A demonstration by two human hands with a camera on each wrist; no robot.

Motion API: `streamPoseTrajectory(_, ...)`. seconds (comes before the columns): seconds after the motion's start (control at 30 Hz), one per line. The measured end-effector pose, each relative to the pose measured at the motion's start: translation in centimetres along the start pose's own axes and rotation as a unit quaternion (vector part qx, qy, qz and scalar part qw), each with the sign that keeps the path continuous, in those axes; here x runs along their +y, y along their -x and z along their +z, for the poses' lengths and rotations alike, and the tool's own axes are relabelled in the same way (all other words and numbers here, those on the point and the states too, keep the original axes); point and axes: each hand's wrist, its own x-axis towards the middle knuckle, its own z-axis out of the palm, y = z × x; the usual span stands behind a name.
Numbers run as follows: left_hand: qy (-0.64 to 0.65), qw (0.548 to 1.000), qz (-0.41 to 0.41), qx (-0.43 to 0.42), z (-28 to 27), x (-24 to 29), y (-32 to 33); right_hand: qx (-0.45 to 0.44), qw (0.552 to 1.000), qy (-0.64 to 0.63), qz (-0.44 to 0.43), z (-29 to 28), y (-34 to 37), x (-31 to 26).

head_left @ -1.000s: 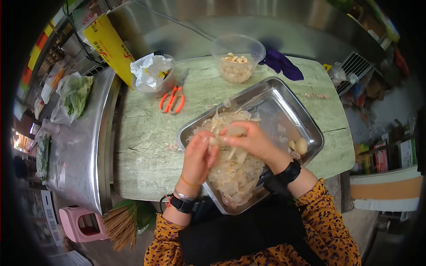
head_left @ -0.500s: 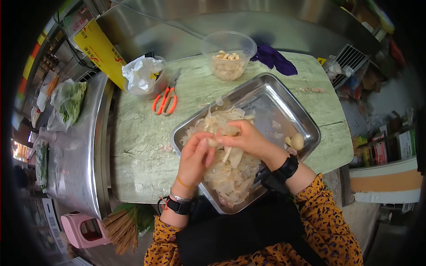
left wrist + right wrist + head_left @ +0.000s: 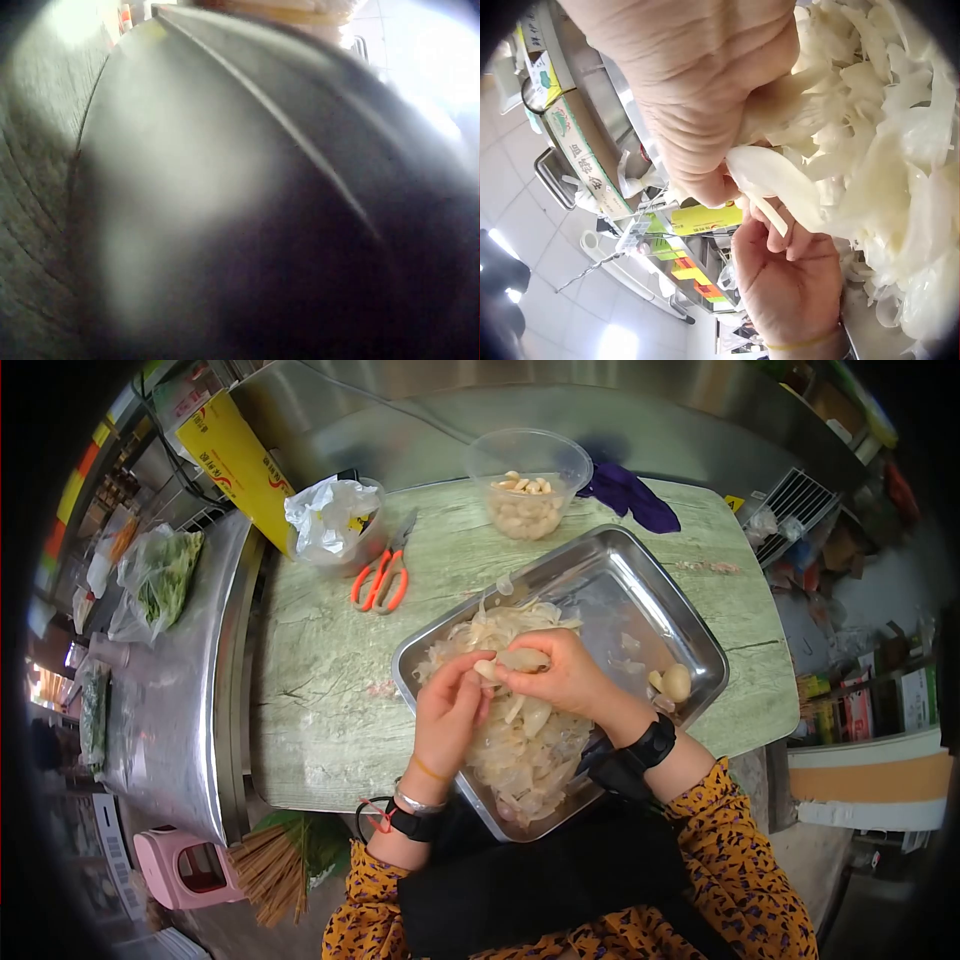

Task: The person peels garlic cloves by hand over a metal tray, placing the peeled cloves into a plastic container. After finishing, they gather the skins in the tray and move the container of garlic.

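Note:
Over a metal tray [image 3: 708, 645] the two hands meet at a pale garlic clove [image 3: 487, 670]. The left hand [image 3: 447, 710] pinches the clove between thumb and fingers. My right hand [image 3: 572, 678] has its fingers curled round a pale garlic piece [image 3: 524, 659], its fingertips at the clove. In the right wrist view a whitish peel [image 3: 774, 180] hangs below the right hand [image 3: 697, 82], close to the left hand [image 3: 787, 289]. Loose translucent skins [image 3: 530, 760] fill the tray's left part. A garlic bulb [image 3: 676, 682] lies at its right. The left wrist view shows neither hand.
Behind the tray stands a clear bowl of peeled cloves [image 3: 526, 515] beside a purple cloth [image 3: 632, 496]. Orange-handled scissors [image 3: 381, 582] lie left, near a tub with crumpled white plastic [image 3: 330, 520]. A yellow box [image 3: 235, 465] leans at the back left.
The right hand's fingers have shifted slightly, and the pale pieces between the hands show more plainly. The whole head view has moved a little, with both hands staying together over the tray.

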Motion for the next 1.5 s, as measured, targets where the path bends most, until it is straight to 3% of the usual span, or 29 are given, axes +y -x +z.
streamPoseTrajectory(0.07, -0.037, 0.999, 0.025, 0.029, 0.3, -0.3, 0.0, -0.013, 1.000, 0.003, 0.010, -0.1, -0.1, 0.7)
streamPoseTrajectory(0.1, -0.036, 0.999, 0.025, 0.027, 0.2, -0.5, -0.1, -0.022, 0.996, -0.081, 0.040, -0.2, -0.1, 1.1)
streamPoseTrajectory(0.13, -0.104, 0.991, 0.079, 0.034, 0.1, -0.8, -0.2, -0.032, 0.983, -0.165, 0.070, -0.3, -0.2, 1.4)
streamPoseTrajectory(0.17, -0.171, 0.975, 0.133, 0.041, 0.1, -1.0, -0.3, -0.030, 0.984, -0.164, 0.070, -0.4, -0.2, 1.4)
streamPoseTrajectory(0.23, -0.180, 0.974, 0.133, 0.028, -0.3, -1.4, -0.5, -0.037, 0.957, -0.262, 0.121, -0.3, -0.3, 1.3)
streamPoseTrajectory(0.3, -0.191, 0.972, 0.134, 0.017, -0.3, -1.4, -0.5, -0.043, 0.958, -0.260, 0.111, -0.4, -0.2, 1.0)
streamPoseTrajectory(0.37, -0.109, 0.990, 0.083, 0.030, 0.1, -1.1, -0.3, -0.052, 0.959, -0.258, 0.101, -0.4, -0.2, 0.7)
streamPoseTrajectory(0.5, -0.102, 0.993, 0.044, 0.034, 0.0, -1.0, -0.3, -0.039, 0.976, -0.198, 0.082, -0.4, -0.1, 0.5)
streamPoseTrajectory(0.57, 0.018, 0.999, 0.001, 0.033, -0.1, -0.8, -0.3, -0.042, 0.976, -0.197, 0.085, -0.5, 0.0, 0.9)
streamPoseTrajectory(0.7, 0.128, 0.984, 0.089, 0.081, -0.4, -1.0, -0.8, -0.003, 0.986, -0.143, 0.087, -0.5, -0.4, 1.9)
streamPoseTrajectory(0.8, 0.208, 0.974, 0.074, 0.055, -0.4, 0.1, -0.1, 0.013, 0.979, -0.168, 0.114, -0.7, -0.3, 1.3)
streamPoseTrajectory(0.87, 0.215, 0.969, 0.069, 0.100, 0.5, 0.8, 0.0, 0.012, 0.973, -0.194, 0.121, -0.7, -0.2, 1.3)
streamPoseTrajectory(0.93, 0.094, 0.995, 0.033, 0.026, -0.6, 0.2, -0.2, -0.042, 0.968, -0.191, 0.158, -0.6, -0.4, 1.7)
streamPoseTrajectory(1.0, 0.016, 0.998, 0.027, 0.049, 0.1, -0.3, 0.3, -0.068, 0.976, -0.174, 0.113, -0.4, -0.1, 1.5)
streamPoseTrajectory(1.1, -0.280, 0.948, 0.153, 0.019, 0.3, -0.5, -0.3, -0.099, 0.987, -0.116, 0.040, 0.1, 0.1, 1.3)
streamPoseTrajectory(1.27, -0.276, 0.939, 0.188, 0.075, 0.4, -1.2, -0.3, -0.075, 0.995, -0.061, -0.011, 0.1, 0.0, 1.2)
streamPoseTrajectory(1.4, -0.310, 0.905, 0.271, 0.104, 0.3, -0.8, -0.1, -0.111, 0.991, -0.048, 0.054, 0.2, -0.2, 2.6)
streamPoseTrajectory(1.5, -0.331, 0.895, 0.283, 0.098, 0.2, -0.7, -0.1, -0.152, 0.983, -0.059, 0.084, -0.4, -0.2, 2.5)
